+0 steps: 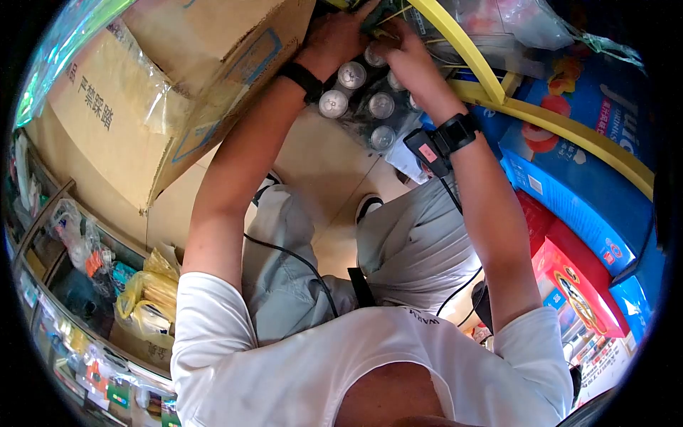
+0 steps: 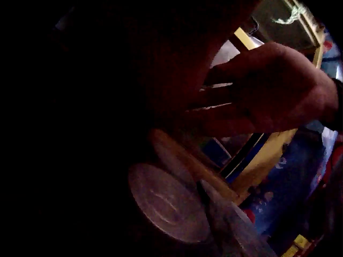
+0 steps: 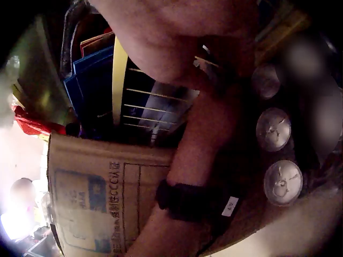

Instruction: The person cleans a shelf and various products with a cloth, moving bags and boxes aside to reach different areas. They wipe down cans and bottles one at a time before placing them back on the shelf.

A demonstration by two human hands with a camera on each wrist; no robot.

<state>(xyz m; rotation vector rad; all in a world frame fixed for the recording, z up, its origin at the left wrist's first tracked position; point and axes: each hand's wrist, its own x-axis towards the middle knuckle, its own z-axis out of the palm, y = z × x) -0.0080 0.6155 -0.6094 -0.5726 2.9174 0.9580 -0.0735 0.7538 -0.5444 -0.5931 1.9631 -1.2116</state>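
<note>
In the head view, my left hand (image 1: 340,41) and right hand (image 1: 409,60) come together at the top, just beyond several drink cans (image 1: 381,105) with silver lids. A small dark green piece (image 1: 378,27) shows between the hands; I cannot tell whether either hand grips it. In the left wrist view, the right hand (image 2: 276,88) has its fingers stretched toward the dark left hand, which hides their tips. One can lid (image 2: 169,203) lies below. The right wrist view shows the right hand (image 3: 177,40) over the left forearm, with can lids (image 3: 283,182) alongside.
A large cardboard box (image 1: 135,107) stands left of the cans. A yellow curved frame (image 1: 466,53) arches at the upper right, above blue drink cartons (image 1: 569,192) and a red box (image 1: 580,285). Shelves with bagged goods (image 1: 149,295) line the lower left. The person's knees are below the cans.
</note>
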